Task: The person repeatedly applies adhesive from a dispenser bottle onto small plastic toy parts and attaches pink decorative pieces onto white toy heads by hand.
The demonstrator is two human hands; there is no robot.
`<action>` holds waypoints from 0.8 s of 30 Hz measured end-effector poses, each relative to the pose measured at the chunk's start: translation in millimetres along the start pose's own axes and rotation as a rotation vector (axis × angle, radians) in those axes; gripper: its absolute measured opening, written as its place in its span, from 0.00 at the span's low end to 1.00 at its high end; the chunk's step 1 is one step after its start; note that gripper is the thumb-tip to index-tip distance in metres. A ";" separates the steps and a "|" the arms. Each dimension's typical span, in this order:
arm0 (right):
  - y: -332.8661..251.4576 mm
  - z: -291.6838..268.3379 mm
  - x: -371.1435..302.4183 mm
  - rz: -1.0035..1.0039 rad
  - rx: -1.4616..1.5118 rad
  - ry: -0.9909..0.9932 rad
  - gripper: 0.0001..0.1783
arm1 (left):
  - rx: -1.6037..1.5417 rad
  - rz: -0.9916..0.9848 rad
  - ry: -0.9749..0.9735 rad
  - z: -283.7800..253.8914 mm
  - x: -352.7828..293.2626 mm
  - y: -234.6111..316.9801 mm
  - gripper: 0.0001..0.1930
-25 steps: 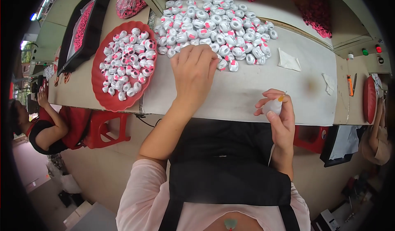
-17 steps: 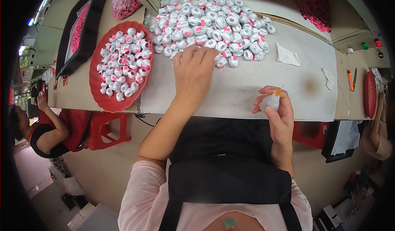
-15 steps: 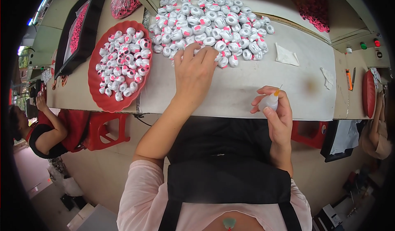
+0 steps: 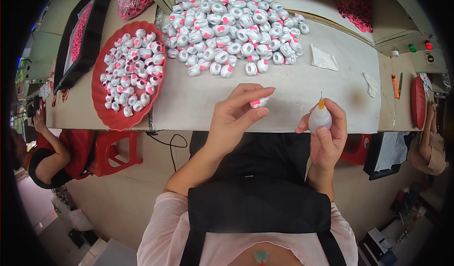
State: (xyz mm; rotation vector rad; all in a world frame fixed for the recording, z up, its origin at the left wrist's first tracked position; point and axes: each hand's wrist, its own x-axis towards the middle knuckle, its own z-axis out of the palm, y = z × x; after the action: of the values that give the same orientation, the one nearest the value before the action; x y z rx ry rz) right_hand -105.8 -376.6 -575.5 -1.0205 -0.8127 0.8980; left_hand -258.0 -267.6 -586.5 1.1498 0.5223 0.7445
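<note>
Between the thumb and fingers of my left hand (image 4: 236,117) is a small white hollow plastic piece with a pink bow (image 4: 259,102). My right hand (image 4: 329,133) grips a white squeeze bottle (image 4: 320,119), its amber needle tip pointing up. The two hands are apart, above the front edge of the white-covered table (image 4: 279,95). Beyond them lies a large pile of similar white pieces (image 4: 231,29), many showing a pink bow and a dark opening. To the left, a red scalloped plate (image 4: 101,107) holds more such pieces, several with dark pink inside the opening.
Folded white tissue (image 4: 324,58) and a smaller scrap (image 4: 370,84) lie on the right. An orange cutter (image 4: 395,86) is farther right. At the left stand a black tray (image 4: 66,79) and a bag of pink pieces (image 4: 132,2). Co-workers sit at both sides, one beside a red stool (image 4: 118,155).
My left hand has come back from the pile toward me with one white piece. My right hand has turned the squeeze bottle more upright. The whole view has shifted slightly.
</note>
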 end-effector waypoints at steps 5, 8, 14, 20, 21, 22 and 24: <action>-0.3 6.7 1.7 -0.061 0.142 0.149 0.17 | -0.390 -0.188 0.055 9.4 -3.6 3.3 0.20; -0.6 0.7 0.6 -0.119 0.156 0.109 0.17 | -0.423 -0.165 0.004 3.4 -8.9 -1.9 0.19; -8.7 6.9 1.7 -0.205 0.286 0.258 0.22 | -0.325 -0.013 -0.111 -2.4 -13.3 -12.9 0.14; -8.7 14.0 -0.9 -0.515 -0.105 0.207 0.22 | -0.312 -0.008 -0.039 7.3 -17.0 -2.8 0.13; -8.8 14.4 -1.9 -0.570 -0.213 0.172 0.23 | -0.297 0.026 -0.047 6.6 -18.8 -3.3 0.15; -9.0 14.4 -3.0 -0.569 -0.213 0.172 0.23 | -0.296 0.025 -0.047 7.4 -20.1 -3.2 0.15; -10.2 12.9 -5.2 -0.597 -0.228 0.053 0.26 | -0.281 0.097 -0.016 10.2 -21.3 -3.1 0.19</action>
State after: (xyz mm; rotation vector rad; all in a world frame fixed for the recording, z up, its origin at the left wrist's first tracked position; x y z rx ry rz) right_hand -117.0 -379.4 -562.6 -0.9146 -1.1129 0.2711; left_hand -263.9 -290.6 -586.0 0.9228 0.3372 0.8626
